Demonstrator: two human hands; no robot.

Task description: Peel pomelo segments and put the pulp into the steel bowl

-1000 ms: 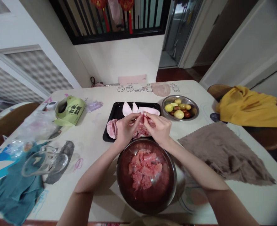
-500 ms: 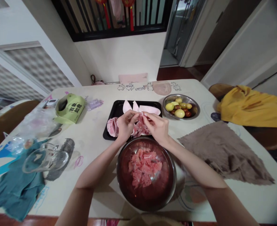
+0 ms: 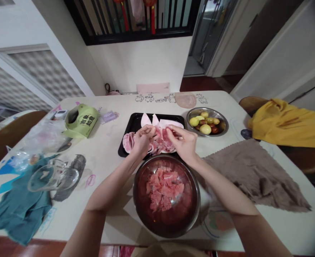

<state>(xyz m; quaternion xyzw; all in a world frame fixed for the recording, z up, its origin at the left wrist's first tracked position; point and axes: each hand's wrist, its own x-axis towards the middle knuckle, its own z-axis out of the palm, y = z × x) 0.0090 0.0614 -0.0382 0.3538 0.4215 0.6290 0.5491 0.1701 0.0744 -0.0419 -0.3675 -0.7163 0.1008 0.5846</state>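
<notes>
Above a black tray (image 3: 133, 123), my right hand (image 3: 184, 142) pinches a pink piece of pomelo flesh (image 3: 166, 134) between thumb and fingers. My left hand (image 3: 143, 139) is closed in a pinch just to its left, a small gap apart; whatever its fingertips hold is too small to make out. Unpeeled pomelo segments (image 3: 128, 142) lie at the tray's left end, pale peel wedges (image 3: 146, 120) along its back. Skins and scraps (image 3: 163, 147) are heaped under my hands. Nearer me, a steel bowl (image 3: 138, 210) contains loose pink pomelo flesh (image 3: 164, 187).
Right of the tray stands a steel bowl of small fruits (image 3: 225, 125). A brown cloth (image 3: 254, 171) lies beside my right forearm. On the left are a glass pitcher (image 3: 54, 176), a teal cloth (image 3: 20, 210), plastic bags (image 3: 43, 137) and a green paper item (image 3: 84, 121).
My hands have moved apart from where they met above the tray. The pink pomelo piece now shows in my right fingers. The bowl's contents look the same.
</notes>
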